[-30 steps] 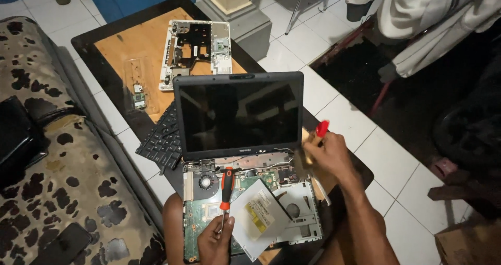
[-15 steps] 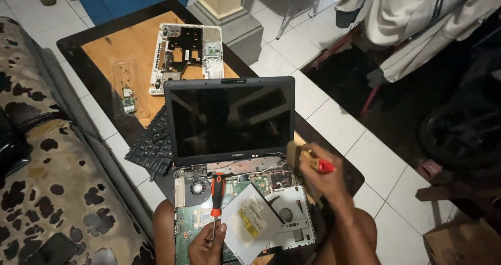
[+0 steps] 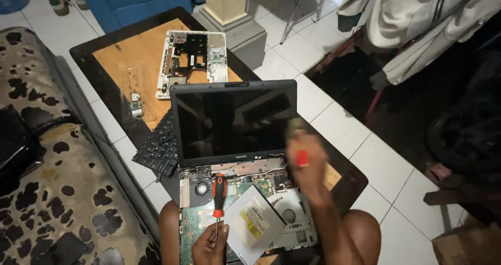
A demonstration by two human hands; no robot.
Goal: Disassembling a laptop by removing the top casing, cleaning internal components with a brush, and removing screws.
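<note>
An opened laptop rests on my lap, its dark screen [image 3: 234, 123] upright and its bare green motherboard [image 3: 198, 218] exposed. My left hand [image 3: 209, 244] grips a red and black screwdriver [image 3: 218, 196] by its shaft, the handle pointing up over the board. A silver optical drive [image 3: 254, 224] lies loose on the board beside that hand. My right hand [image 3: 308, 166], blurred by motion, hangs above the laptop's right hinge and holds a small red-handled tool [image 3: 301, 157].
A detached black keyboard [image 3: 156, 147] leans behind the screen. On the wooden table [image 3: 135, 61] lie a white laptop case frame [image 3: 190, 61] and a small circuit board [image 3: 136, 108]. A spotted sofa [image 3: 47, 192] runs along the left. Clothes hang at upper right.
My right hand has moved left and up from the laptop's right edge to just in front of the screen's lower right corner. The left hand stays on the screwdriver.
</note>
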